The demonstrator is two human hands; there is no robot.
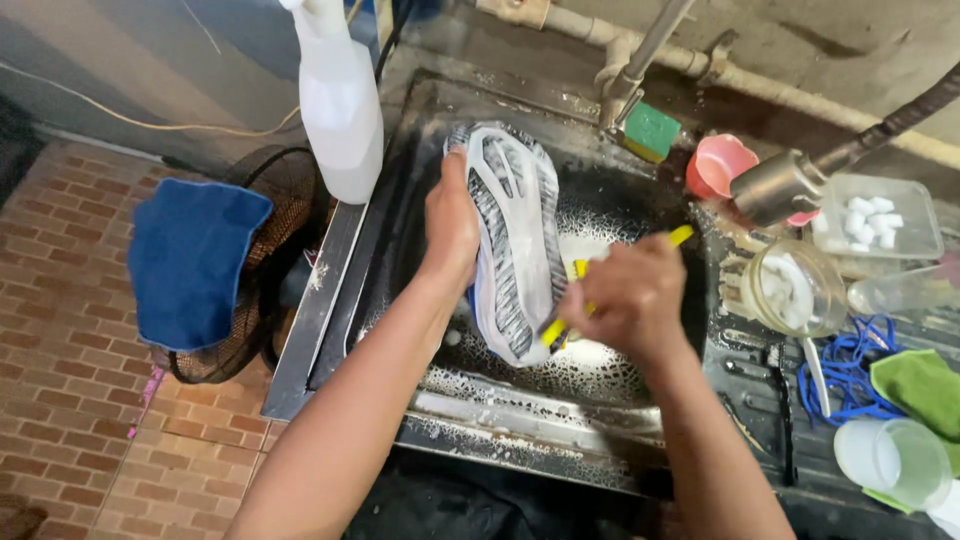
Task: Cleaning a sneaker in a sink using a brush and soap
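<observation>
my right hand (628, 297): fingers pressed together round the yellow plastic handle of a small brush (600, 283), over the middle of the sink; the bristle end is hidden against the sole, so i cannot see the bristles.
my left hand (451, 222): wrapped round the left edge of the white sports shoe with grey tread ribs (508, 240), thumb and fingers clamped on it, sole turned up toward me.
shoe's place: held above the soapy stainless steel sink (500, 420), its toe toward the far rim, heel toward the near rim.
doing it well: i judge short strokes along the tread grooves work best, with the left hand bracing the shoe firmly so it does not twist, and the sole kept over the basin so the foam drips inside.
right edge, near: a clear plastic cup (893, 460) beside a green cloth (925, 390) and a tangle of blue cord (850, 370).
right edge, further: a glass jar lying on its side with white pieces in it (795, 288); behind it a clear rectangular tub of white cubes (880, 215); no label readable on either.
left edge: a white plastic spray bottle (340, 100), plain, no label showing.
floor, left: a blue cloth (190, 260) draped over a dark wire fan guard (270, 270) on brick tiles.
far rim: a green and yellow sponge (651, 131) by the metal tap pipe (645, 55), a pink cup (720, 165) to its right.
</observation>
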